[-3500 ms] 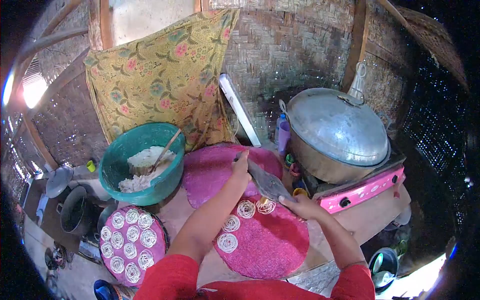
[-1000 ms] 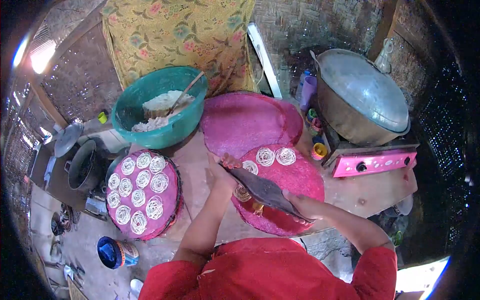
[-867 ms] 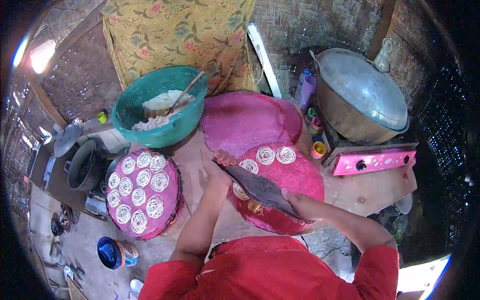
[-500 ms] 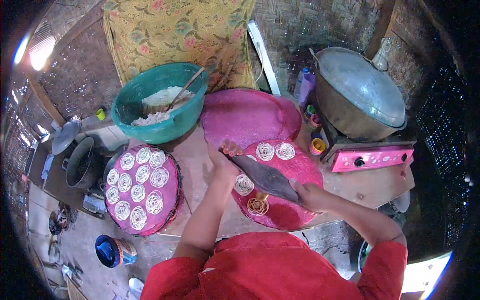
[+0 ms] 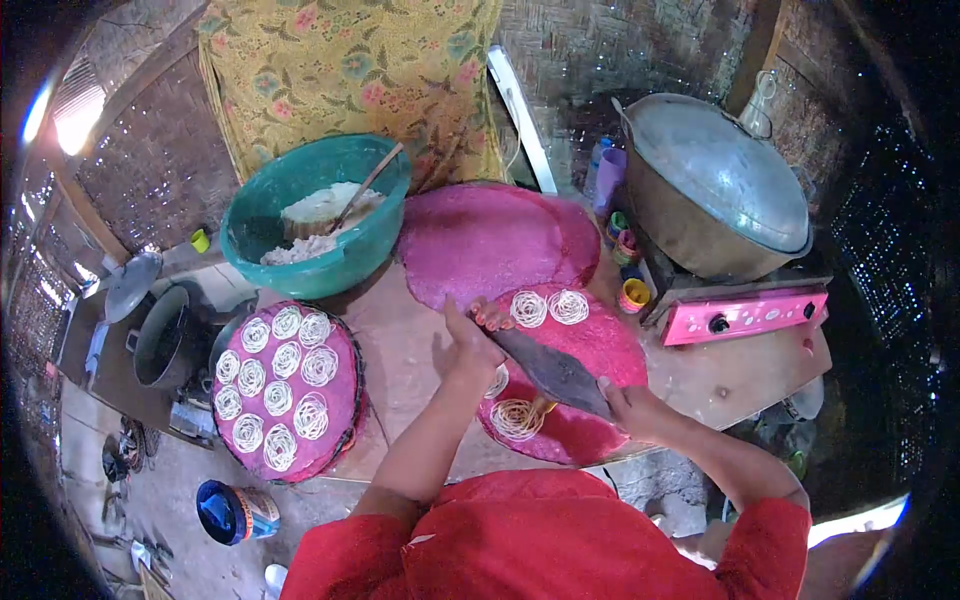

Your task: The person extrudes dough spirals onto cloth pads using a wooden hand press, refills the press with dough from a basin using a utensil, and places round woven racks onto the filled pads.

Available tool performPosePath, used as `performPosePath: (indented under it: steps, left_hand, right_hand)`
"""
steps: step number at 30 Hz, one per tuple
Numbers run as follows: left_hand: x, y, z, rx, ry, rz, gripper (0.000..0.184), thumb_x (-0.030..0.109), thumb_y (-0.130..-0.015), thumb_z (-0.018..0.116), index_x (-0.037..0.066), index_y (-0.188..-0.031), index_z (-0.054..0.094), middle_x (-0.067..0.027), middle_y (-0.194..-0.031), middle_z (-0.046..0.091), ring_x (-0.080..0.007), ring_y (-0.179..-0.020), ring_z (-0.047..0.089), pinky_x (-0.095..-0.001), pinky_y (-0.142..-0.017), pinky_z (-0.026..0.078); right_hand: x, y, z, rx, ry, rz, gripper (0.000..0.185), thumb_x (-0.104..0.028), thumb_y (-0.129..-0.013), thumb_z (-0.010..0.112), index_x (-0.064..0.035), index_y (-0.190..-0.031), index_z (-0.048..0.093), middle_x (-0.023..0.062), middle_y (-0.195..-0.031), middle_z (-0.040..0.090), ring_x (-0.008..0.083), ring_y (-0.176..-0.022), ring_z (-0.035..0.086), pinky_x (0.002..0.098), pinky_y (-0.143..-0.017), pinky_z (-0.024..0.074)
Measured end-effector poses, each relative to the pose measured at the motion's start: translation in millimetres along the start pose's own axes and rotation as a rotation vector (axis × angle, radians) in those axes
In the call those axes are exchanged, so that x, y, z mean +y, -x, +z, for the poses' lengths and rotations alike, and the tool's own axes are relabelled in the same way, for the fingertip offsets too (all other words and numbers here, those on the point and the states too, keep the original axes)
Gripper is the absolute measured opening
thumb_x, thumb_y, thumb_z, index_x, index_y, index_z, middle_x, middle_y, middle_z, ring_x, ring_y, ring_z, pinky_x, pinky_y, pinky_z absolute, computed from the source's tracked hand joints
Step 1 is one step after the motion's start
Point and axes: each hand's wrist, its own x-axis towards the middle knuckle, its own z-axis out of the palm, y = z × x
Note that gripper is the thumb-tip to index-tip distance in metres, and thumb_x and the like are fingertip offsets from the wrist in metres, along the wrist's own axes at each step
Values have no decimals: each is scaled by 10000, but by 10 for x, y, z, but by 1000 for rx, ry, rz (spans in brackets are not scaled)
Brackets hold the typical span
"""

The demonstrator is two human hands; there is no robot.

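Note:
Both of my hands grip a dark wooden string-dough press point(image 5: 555, 370), held slanting above a round pink tray point(image 5: 610, 345). My left hand point(image 5: 472, 338) is closed around its upper left end, fingertips showing past the edge. My right hand point(image 5: 637, 410) is wrapped round the lower right end. Beneath the press a brass-coloured nozzle shows in part. A coiled nest of thin strands point(image 5: 517, 420) lies under it on the tray. Two finished pale nests point(image 5: 548, 307) sit at the tray's far edge, and another is partly hidden by the press.
On the left, a second pink tray point(image 5: 345, 385) carries several strand nests. Behind it stands a green basin point(image 5: 300, 280) with white dough and a wooden stick. A bare pink tray point(image 5: 490, 240) lies at the back. A large lidded pot point(image 5: 690, 215) sits on a pink stove point(image 5: 745, 317) at right.
The press and both hands have shifted slightly down and right, the left hand most. The strand nest beneath the nozzle has grown thicker and wider.

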Motion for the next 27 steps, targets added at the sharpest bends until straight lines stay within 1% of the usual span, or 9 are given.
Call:
performPosePath:
  steps: [4, 6, 8, 10, 12, 14, 18, 21, 27]
  left_hand:
    - [-88, -10, 209, -59, 14, -115, 567, 654, -852, 331, 136, -688, 494, -3, -552, 407, -138, -525, 437, -294, -549, 371]
    - [-80, 176, 386, 4, -153, -128, 555, 615, -873, 328, 102, -817, 533, -45, -679, 494, -167, -628, 488, -314, -616, 399]
    - [-43, 184, 205, 73, -324, -141, 567, 576, -893, 325, 68, -945, 573, -86, -807, 581, -196, -731, 540, -335, -682, 427]
    - [-13, 74, -357, 48, -1345, -169, 545, 437, -966, 197, 63, -1091, 574, -90, -1000, 606, -216, -859, 584, -353, -793, 443]
    - [-131, 366, -275, -253, -1906, -292, 466, 326, -969, 223, 62, -1148, 563, -112, -1105, 593, -235, -909, 585, -349, -854, 434]
    - [-194, 207, -969, -350, -1845, -343, 459, 308, -961, 226, 53, -1135, 566, -111, -1099, 594, -232, -919, 582, -346, -858, 432]
    - [-284, 421, -654, -129, -1681, -553, 455, 275, -943, 223, 17, -1119, 554, -124, -1072, 601, -215, -961, 580, -341, -874, 436]
    - [-319, 634, -109, -215, -1576, -670, 450, 259, -934, 223, -1, -1123, 537, -130, -1051, 610, -210, -985, 578, -356, -897, 433]
    - [-280, 462, -515, -362, -1587, -568, 506, 381, -958, 213, 4, -1039, 541, -100, -952, 627, -208, -919, 598, -380, -828, 466]
  right_hand:
    - [193, -6, 25, 134, 97, -176, 677, -547, -940, 247, 10, -785, 598, 177, -610, 553, 338, -592, 569, 465, -623, 436]
    - [10, 151, -127, -9, -340, 223, 676, -562, -935, 270, 9, -801, 606, 120, -601, 542, 253, -558, 541, 414, -584, 440]
    - [151, 132, -106, -15, -354, 215, 688, -571, -931, 275, 16, -802, 610, 100, -599, 536, 224, -562, 528, 390, -581, 440]
    - [173, 151, -81, -26, -375, 205, 701, -581, -927, 279, 22, -803, 615, 79, -597, 529, 195, -566, 516, 365, -578, 440]
    - [92, 194, -84, -20, -518, 178, 701, -570, -930, 282, 27, -792, 624, 96, -585, 534, 201, -572, 527, 363, -591, 442]
    - [170, 148, -57, -48, -466, 184, 703, -565, -932, 280, 32, -800, 626, 122, -586, 542, 212, -594, 547, 366, -608, 442]
    - [132, 125, -41, 3, -340, 149, 710, -563, -933, 264, 47, -835, 614, 179, -613, 558, 264, -639, 588, 398, -644, 447]
    - [210, 41, 9, 63, -300, 61, 705, -561, -932, 264, 54, -847, 597, 202, -628, 559, 303, -646, 589, 426, -663, 442]
    - [319, -68, 85, 138, -306, 22, 686, -549, -935, 273, 49, -841, 593, 224, -649, 555, 313, -646, 579, 436, -672, 437]
